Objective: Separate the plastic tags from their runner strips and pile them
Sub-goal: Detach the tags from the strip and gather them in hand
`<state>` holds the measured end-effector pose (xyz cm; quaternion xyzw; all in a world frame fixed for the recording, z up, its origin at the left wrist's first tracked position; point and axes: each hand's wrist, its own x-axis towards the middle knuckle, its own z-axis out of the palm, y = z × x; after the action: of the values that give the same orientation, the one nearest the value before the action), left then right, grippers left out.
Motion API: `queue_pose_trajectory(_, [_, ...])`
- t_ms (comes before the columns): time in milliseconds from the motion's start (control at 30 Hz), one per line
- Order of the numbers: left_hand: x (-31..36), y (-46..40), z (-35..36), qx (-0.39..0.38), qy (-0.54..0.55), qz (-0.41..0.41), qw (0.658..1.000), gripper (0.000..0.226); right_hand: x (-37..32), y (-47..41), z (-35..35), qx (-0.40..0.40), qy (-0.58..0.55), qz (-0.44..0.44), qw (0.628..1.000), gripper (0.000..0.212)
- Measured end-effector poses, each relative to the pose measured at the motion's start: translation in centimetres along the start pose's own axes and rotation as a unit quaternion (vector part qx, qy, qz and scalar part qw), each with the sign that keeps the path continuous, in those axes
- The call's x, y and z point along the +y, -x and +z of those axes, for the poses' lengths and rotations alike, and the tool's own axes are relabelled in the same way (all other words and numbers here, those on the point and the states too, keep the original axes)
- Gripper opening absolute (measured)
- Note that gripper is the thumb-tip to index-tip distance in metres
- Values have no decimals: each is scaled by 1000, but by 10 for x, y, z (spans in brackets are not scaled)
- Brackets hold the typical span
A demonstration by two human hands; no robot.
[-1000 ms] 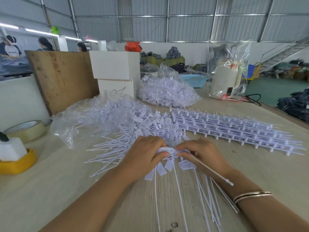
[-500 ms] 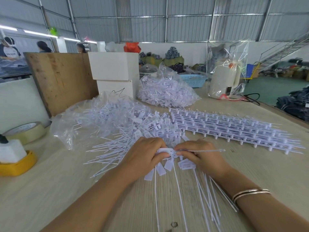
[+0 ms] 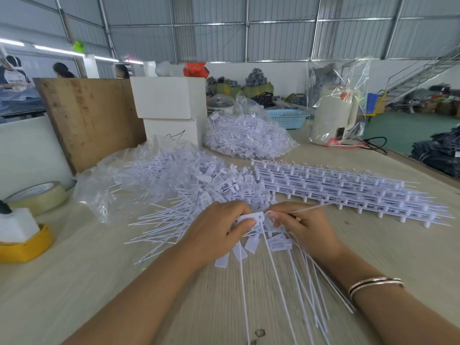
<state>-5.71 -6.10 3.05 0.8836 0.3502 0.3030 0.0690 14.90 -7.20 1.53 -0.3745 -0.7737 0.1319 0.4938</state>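
A pale wooden table (image 3: pixel 62 282) carries all the work. Across its right half lies a long stack of uncut runner strips (image 3: pixel 348 192), several layers deep, with tags attached along them. Left of that stack a clear bag (image 3: pixel 112 178) lies open, and a loose pile (image 3: pixel 199 188) of separated white tags spills out of it toward the person. A second bag (image 3: pixel 249 138), filled with tags, sits farther back, beside two stacked white boxes (image 3: pixel 169 108). A wooden board (image 3: pixel 89 120) leans upright at the left rear. A kettle (image 3: pixel 333 115) wrapped in clear plastic stands at the right rear. At the left edge are a tape roll (image 3: pixel 37 195) and a yellow holder (image 3: pixel 27 245) with a white block in it.

Both hands meet close together at the near edge of the pile. The left hand (image 3: pixel 219 230) grips a bundle (image 3: pixel 251 241) of tag heads, thumb pressed on the top tag, with their thin tails fanning down over the table toward the person. The right hand (image 3: pixel 301 227) pinches one thin tail (image 3: pixel 311 208), which runs up and to the right. A bangle (image 3: pixel 375 285) circles the right wrist.
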Motion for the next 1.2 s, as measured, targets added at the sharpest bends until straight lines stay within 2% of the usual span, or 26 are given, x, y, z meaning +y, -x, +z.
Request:
queue_pose_trajectory(33, [-1,1,-1,0,6,2,1000,17,-3,0,0,22,-56,35,998,19])
queue_pose_trajectory(100, [-5,5,-4,4,17,1,1000,21,-6,-3,-10,119,-159,102,975,18])
queue_pose_trajectory(167, [-12,10,-9,18,50,-23,998,24,-2,-3,-29,175,-119,114,971,17])
queue_pose_trajectory(233, [-17,11,-12,43,78,-44,995,22,3,-1,-36,130,-23,119,984,20])
queue_pose_trajectory(333, [-13,11,-9,39,77,-40,995,19,-1,1,-22,48,-22,125,991,24])
queue_pose_trajectory(433, [-11,12,-6,34,80,-28,996,25,-2,-2,-13,-37,18,57,998,28])
queue_pose_trajectory(567, [-14,9,-3,50,79,-25,995,41,9,-2,-16,-101,63,43,992,29])
queue_pose_trajectory(667, [-15,10,1,47,92,-20,994,41,17,-2,-14,-145,142,14,979,48])
queue_pose_trajectory(733, [-15,10,4,48,98,-17,994,39,22,-3,-12,-162,173,-6,971,61])
queue_pose_trajectory(833, [-15,10,6,51,90,-14,994,38,26,-2,-13,-156,179,-24,971,63])
queue_pose_trajectory(933, [-15,10,7,55,83,-15,995,36,22,-2,-14,-96,163,-60,980,54])
queue_pose_trajectory(1000, [-14,10,7,58,83,-13,995,34,17,-3,-14,-45,162,-71,983,56])
queue_pose_trajectory(1067, [-14,10,7,60,80,-12,995,33,8,-3,-13,-26,152,-78,985,55])
queue_pose_trajectory(1200, [-11,9,13,66,85,-11,994,27,-5,-1,-1,-131,161,-81,975,50])
